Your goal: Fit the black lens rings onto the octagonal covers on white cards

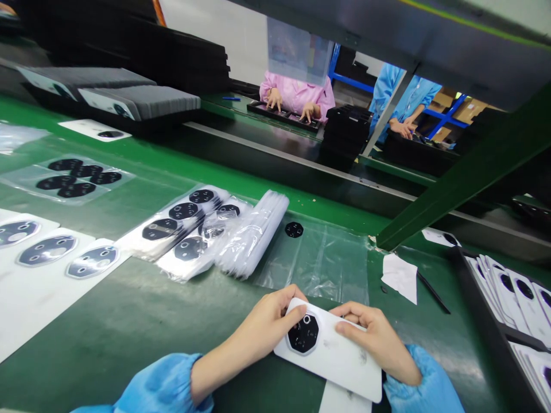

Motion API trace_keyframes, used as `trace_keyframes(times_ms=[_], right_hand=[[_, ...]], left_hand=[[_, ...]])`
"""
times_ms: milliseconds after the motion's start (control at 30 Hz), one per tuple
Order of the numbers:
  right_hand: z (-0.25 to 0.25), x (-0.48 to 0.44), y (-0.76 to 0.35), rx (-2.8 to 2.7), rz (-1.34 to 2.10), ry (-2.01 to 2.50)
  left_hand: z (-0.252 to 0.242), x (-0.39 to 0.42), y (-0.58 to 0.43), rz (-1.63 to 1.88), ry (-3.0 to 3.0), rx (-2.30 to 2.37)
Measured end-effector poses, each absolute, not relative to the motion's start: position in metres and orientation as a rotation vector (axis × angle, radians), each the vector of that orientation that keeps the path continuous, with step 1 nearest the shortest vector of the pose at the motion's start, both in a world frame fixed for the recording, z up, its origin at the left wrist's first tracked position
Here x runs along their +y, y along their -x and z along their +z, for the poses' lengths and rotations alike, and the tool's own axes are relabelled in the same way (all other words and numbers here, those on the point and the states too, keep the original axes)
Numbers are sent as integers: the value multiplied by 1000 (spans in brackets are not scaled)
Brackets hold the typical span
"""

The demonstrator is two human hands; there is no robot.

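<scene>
A white phone back cover (331, 355) with rounded corners is held between my two hands, tilted above the green table. At its left end sits a black octagonal camera lens plate (303, 334). My left hand (275, 312) grips the upper left corner, its thumb resting at the edge of the black plate. On the upper right edge my right hand (370, 332) pinches the cover between thumb and fingers. Beneath the cover, another white piece (340, 398) shows partly at the bottom edge.
Plastic-bagged sheets of black octagonal pieces (183, 212) lie ahead, beside a clear film sheet (327, 258). White sheets (55, 287) are at left. A black tray of covers (486, 321) stands right, near a black pen-like stick (433, 291). A green post (465, 166) slants overhead. Two co-workers sit or stand beyond.
</scene>
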State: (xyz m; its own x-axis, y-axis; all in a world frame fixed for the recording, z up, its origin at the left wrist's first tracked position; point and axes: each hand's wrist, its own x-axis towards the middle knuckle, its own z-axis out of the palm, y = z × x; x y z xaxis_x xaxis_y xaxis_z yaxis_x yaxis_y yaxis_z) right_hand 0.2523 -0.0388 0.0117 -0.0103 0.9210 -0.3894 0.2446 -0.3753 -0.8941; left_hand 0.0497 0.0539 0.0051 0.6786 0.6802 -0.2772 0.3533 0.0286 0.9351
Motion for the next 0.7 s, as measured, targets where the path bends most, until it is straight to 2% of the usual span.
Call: trace_keyframes(times_ms=[700], right_hand=[[13,-35,-254,-1184,1485,1626]], left_hand=[[8,54,-50,327,-1572,881]])
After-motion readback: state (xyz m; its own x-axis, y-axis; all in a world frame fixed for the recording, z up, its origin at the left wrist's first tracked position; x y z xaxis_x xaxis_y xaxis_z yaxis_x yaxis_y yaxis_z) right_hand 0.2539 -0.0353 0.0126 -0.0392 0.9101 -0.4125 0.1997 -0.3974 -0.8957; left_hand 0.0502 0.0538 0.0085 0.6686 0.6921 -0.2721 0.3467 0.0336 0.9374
